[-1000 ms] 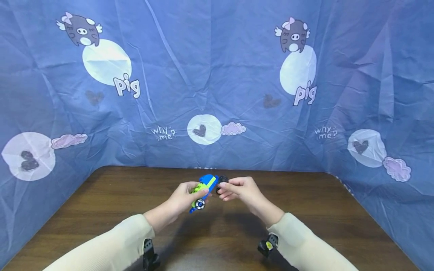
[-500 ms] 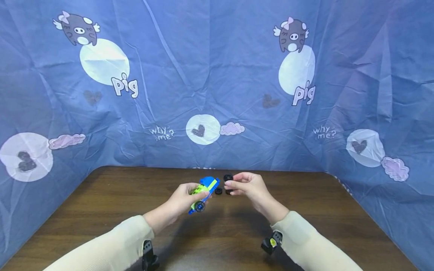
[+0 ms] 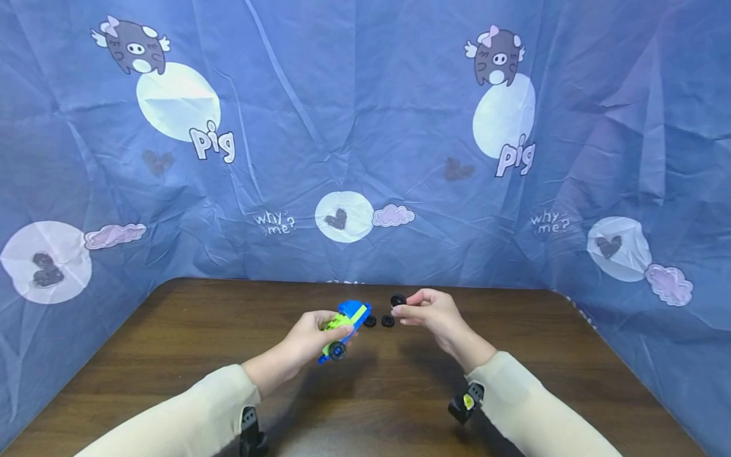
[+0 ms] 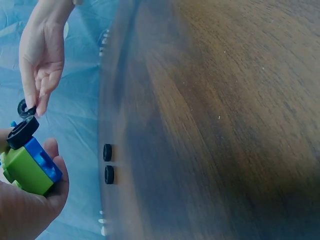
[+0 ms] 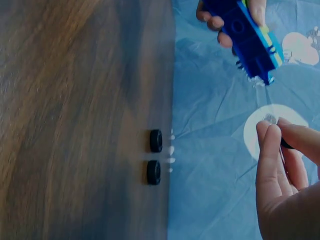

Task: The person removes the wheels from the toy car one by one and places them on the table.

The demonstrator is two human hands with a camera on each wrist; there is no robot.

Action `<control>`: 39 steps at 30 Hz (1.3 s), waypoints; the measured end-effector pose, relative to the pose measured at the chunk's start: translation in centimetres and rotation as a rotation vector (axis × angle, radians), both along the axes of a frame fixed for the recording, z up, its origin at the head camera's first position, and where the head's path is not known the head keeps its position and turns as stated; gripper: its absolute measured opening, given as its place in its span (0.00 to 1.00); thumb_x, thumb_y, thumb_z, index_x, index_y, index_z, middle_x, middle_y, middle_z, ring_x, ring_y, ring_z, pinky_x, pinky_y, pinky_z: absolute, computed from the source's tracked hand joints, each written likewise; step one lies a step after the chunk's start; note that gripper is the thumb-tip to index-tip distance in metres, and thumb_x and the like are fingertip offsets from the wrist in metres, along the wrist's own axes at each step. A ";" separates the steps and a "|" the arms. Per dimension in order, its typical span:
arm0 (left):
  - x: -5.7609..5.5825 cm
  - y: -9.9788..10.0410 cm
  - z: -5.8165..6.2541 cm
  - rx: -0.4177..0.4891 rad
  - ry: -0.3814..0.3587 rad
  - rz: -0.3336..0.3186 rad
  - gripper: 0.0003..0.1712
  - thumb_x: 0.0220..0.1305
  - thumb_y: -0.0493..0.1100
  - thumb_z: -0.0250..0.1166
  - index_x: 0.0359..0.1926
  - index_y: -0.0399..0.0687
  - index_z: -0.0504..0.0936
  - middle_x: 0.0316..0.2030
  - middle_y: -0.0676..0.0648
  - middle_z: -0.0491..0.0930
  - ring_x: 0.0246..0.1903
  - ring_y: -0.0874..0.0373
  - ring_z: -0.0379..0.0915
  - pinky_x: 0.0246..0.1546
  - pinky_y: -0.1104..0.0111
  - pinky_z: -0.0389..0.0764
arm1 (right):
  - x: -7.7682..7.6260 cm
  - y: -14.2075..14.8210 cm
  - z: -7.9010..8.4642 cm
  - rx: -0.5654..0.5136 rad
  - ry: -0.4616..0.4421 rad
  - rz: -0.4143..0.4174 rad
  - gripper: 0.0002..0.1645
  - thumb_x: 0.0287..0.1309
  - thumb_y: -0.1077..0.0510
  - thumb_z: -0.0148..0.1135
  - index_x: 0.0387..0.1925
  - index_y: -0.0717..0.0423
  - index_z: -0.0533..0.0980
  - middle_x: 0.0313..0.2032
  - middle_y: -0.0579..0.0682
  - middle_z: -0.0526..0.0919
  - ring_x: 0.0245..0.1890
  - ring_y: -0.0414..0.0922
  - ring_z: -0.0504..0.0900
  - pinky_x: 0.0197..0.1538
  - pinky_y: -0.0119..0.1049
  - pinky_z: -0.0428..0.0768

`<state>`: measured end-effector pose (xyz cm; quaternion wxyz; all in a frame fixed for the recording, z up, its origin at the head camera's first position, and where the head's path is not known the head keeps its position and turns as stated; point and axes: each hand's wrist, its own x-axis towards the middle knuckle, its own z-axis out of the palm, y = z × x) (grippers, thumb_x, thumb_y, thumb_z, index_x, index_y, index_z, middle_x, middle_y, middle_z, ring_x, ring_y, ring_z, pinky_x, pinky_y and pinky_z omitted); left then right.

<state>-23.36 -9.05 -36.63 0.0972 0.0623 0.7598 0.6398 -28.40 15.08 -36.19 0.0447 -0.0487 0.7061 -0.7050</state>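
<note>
My left hand grips a blue and lime-green toy car above the table, tilted with its blue end up and to the right. A black wheel sits at the car's near end; in the left wrist view this wheel is beside my thumb. The car's blue underside faces the right wrist camera. My right hand pinches a loose black wheel between thumb and fingertips, apart from the car. In the right wrist view the fingers mostly hide that wheel.
Two more black wheels rest side by side on the brown wooden table, near its far edge. A blue printed cloth hangs behind and along both sides.
My right hand has drawn right, away from the car's blue end, with the wheel in its fingertips. The two wheels on the table have come into view. My left hand has barely moved.
</note>
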 end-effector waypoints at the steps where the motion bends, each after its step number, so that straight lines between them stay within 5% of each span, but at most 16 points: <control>1: 0.0 0.0 0.0 0.003 0.001 -0.002 0.22 0.66 0.41 0.63 0.54 0.28 0.74 0.35 0.43 0.86 0.32 0.59 0.82 0.34 0.68 0.82 | -0.1 0.2 -0.1 0.006 -0.005 0.001 0.12 0.48 0.72 0.70 0.28 0.62 0.72 0.28 0.53 0.87 0.30 0.42 0.87 0.37 0.35 0.85; 18: 0.0 0.1 -0.2 0.045 -0.009 -0.018 0.21 0.66 0.39 0.62 0.52 0.26 0.74 0.32 0.45 0.85 0.30 0.60 0.81 0.32 0.69 0.81 | -2.7 1.8 -1.6 -0.003 -0.078 0.007 0.21 0.58 0.72 0.60 0.53 0.78 0.71 0.27 0.51 0.86 0.25 0.40 0.85 0.33 0.29 0.83; 28: 0.3 0.4 -0.7 0.060 -0.033 -0.034 0.21 0.65 0.40 0.62 0.52 0.26 0.75 0.35 0.43 0.86 0.30 0.61 0.81 0.32 0.70 0.81 | -4.1 2.1 -2.8 0.012 -0.142 -0.071 0.20 0.59 0.73 0.58 0.52 0.81 0.72 0.28 0.50 0.85 0.23 0.38 0.82 0.34 0.29 0.83; 39: 0.6 0.2 -0.4 0.010 -0.078 0.005 0.22 0.66 0.42 0.63 0.54 0.29 0.75 0.35 0.42 0.85 0.35 0.55 0.83 0.32 0.68 0.81 | -5.9 2.0 -4.5 0.081 -0.227 -0.065 0.18 0.54 0.77 0.57 0.48 0.81 0.72 0.22 0.50 0.82 0.19 0.38 0.81 0.28 0.28 0.82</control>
